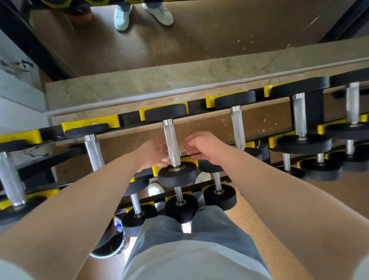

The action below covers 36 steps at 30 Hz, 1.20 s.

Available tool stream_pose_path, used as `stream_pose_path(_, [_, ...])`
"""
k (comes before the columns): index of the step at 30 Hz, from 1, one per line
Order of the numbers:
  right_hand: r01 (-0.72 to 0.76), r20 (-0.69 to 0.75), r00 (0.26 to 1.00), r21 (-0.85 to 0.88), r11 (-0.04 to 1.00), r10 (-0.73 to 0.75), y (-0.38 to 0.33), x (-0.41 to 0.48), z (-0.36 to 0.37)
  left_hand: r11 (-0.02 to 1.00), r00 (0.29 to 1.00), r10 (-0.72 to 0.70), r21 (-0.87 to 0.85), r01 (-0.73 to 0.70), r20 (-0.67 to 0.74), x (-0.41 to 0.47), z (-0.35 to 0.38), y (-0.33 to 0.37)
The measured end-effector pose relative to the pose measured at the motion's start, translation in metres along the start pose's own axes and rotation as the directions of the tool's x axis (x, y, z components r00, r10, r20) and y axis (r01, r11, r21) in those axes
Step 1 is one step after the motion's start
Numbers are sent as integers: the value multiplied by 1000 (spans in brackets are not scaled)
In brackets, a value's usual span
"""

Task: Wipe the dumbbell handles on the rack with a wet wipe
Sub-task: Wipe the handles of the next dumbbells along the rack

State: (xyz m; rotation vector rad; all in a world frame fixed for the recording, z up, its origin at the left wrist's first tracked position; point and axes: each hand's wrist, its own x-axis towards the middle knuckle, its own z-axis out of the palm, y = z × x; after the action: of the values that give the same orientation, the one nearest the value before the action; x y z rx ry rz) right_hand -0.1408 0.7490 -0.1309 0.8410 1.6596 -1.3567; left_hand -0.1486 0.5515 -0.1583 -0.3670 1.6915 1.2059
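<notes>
Rack (91,124): dumbbell handle (171,140) between left hand (151,154), pinching wipe (165,159), and right hand (202,146), fingers relaxed.

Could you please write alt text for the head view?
A person's left hand holds a small white wipe at the near end of a steel dumbbell handle, the right hand open beside it. More dumbbells fill the black and yellow rack around them.

Top tier of rack (129,118): dumbbells in a row left to right, handles running front to back. Left hand (152,153) sits left of the centre dumbbell handle (171,140), right hand (202,147) right of it. Lower-tier dumbbells (220,196) lie below; mirror (197,45) behind rack.
</notes>
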Motion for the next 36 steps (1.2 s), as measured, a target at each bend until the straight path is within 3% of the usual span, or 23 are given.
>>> stream_pose_path(1, [-9, 4, 1000, 13, 1000, 8, 1, -1, 1, 996, 1000, -15, 89, 13, 25, -1, -1, -2])
stream_pose_path(3, [-37, 12, 999, 80, 996, 36, 1, -2, 2, 996, 999, -36, 87, 33, 29, -2, -1, -1])
stream_pose_path(5, [-54, 24, 998, 140, 989, 51, 0, -3, 3, 990, 999, -32, -134, 31, -1, -1, -5, 4])
stream_pose_path(8, [-28, 30, 999, 153, 988, 24, -4, -8, 5, 869, 994, 50, -486, -92, -98, 5, -9, 22])
stream_pose_path(11, [-14, 21, 1000, 142, 990, 11, -9, -12, 4, 819, 985, 77, -554, -151, -155, 6, -6, 25])
stream_pose_path(13, [-13, 11, 1000, 104, 994, 12, -11, -13, 4, 922, 991, 87, -369, -117, -97, 1, -4, 18])
stream_pose_path(15, [-30, -1, 1000, 46, 998, 30, -10, -15, 3, 998, 998, 57, 36, -56, -18, -2, -3, 8])
stream_pose_path(17, [-49, -13, 999, 1, 999, 49, -8, -16, 4, 905, 997, 52, 419, -72, 58, -2, -5, 5])
stream_pose_path(19, [-64, -26, 998, -18, 998, 63, -5, -16, 4, 798, 992, 19, 597, -89, 122, -3, -6, 11])
stream_pose_path(21, [-74, -32, 997, -13, 997, 74, -1, -16, 4, 873, 991, -39, 487, -27, 125, -6, -8, 18])
stream_pose_path(24, [-65, -20, 998, -20, 998, 65, -3, -18, 4, 998, 995, -63, 20, 61, 71, -11, -9, 28])
stream_pose_path(25, [-63, -15, 998, -23, 998, 62, -5, -19, 4, 987, 998, -32, -153, 39, 52, -13, -9, 30])
stream_pose_path(27, [-52, -10, 999, -20, 998, 51, -9, -22, 2, 942, 999, 37, -335, -31, 12, -11, -10, 30])
stream_pose_path(29, [-37, -14, 999, -24, 999, 37, -13, -25, 1, 940, 999, 25, -340, -31, -23, -10, -9, 23])
stream_pose_path(33, [-25, -33, 999, 21, 999, 26, -15, -26, 3, 994, 994, -107, 24, 107, 6, -14, 1, 4])
stream_pose_path(36, [-24, -7, 1000, 69, 997, 25, -12, -27, 3, 994, 996, -84, -68, 81, -35, -19, 2, 11])
